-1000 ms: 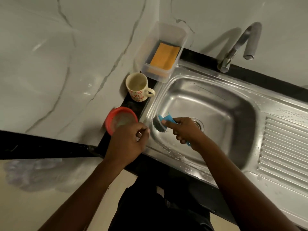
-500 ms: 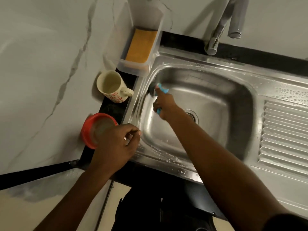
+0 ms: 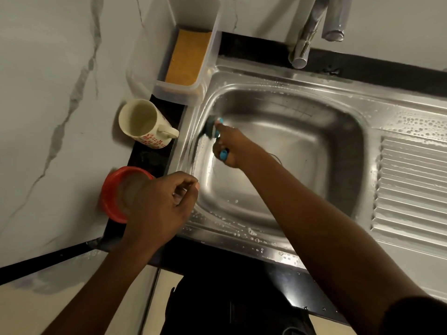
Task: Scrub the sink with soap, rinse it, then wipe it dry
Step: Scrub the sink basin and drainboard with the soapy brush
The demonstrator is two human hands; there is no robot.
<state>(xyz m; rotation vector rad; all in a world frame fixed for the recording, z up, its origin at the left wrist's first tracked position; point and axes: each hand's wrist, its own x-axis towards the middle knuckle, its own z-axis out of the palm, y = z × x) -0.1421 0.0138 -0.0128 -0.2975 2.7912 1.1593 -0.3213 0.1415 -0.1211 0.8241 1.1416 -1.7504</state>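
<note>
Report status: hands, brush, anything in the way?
Right grip holds blue brush, bristles on left wall of sink. Left grip loosely curled, holding nothing, near red bowl. Basin unobstructed.

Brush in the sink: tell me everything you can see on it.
The brush has a blue, plastic-looking handle and a dark, roundish bristle head, both blurred. The right hand grips the handle, and the blue end of the handle pokes out below the fist. The head presses against the left inner wall of the steel sink, near the far-left corner of the basin. The wall beside it looks wet and streaked. Bristle detail is too blurred to tell.
</note>
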